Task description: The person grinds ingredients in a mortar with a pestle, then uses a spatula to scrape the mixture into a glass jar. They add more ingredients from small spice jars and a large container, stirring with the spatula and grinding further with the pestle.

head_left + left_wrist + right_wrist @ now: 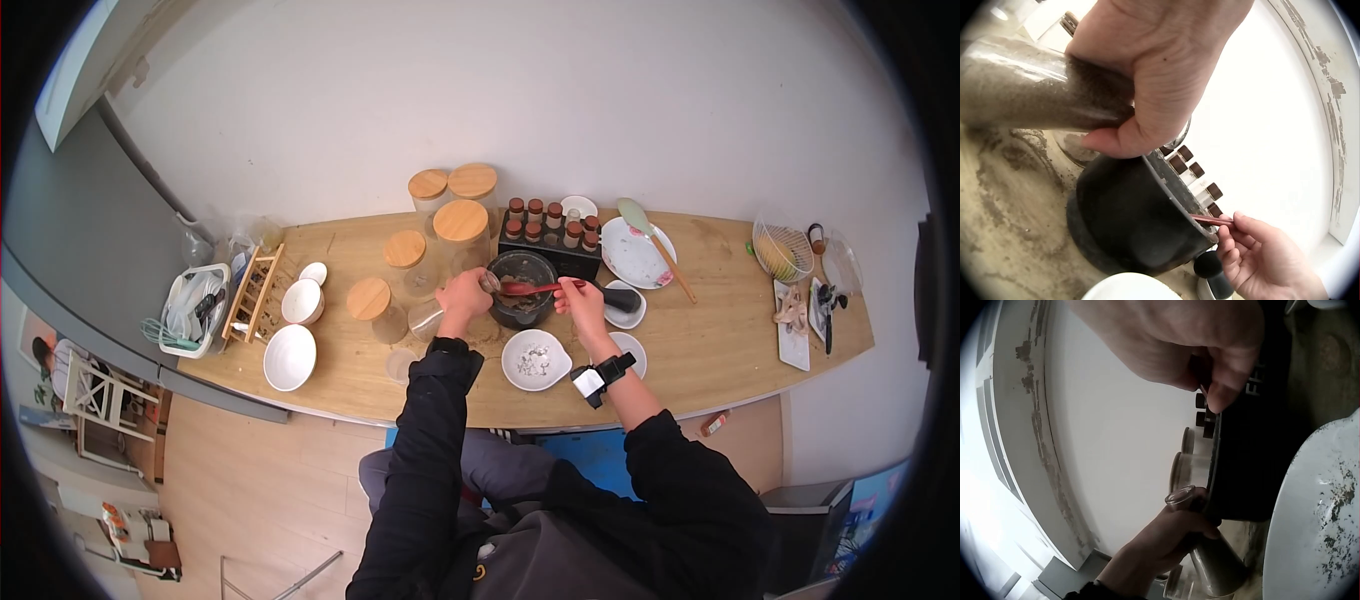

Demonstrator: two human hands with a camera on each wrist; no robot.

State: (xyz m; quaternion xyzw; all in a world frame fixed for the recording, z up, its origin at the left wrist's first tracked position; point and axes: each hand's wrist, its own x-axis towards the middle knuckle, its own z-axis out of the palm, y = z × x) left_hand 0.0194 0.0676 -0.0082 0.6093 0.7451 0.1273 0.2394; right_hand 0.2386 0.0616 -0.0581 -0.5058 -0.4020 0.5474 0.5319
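Note:
My left hand (465, 297) grips a tilted glass jar (1041, 87) of dark powder near its neck; the jar's mouth (1180, 495) is beside the rim of a black stone mortar (523, 290). My right hand (583, 305) pinches the handle of a red spoon (535, 288), whose head is over or in the mortar. In the left wrist view the right hand (1266, 253) is across the black mortar (1129, 212) from the left. The mortar's wall hides its contents in both wrist views.
A spice rack (550, 240) stands behind the mortar, wooden-lidded jars (461, 222) to its left. In front lies a white bowl with flecks (535, 362). A dark pestle (620, 298) rests in a dish on the right; a floral plate (640, 265) lies behind it. White bowls (290, 358) stand left.

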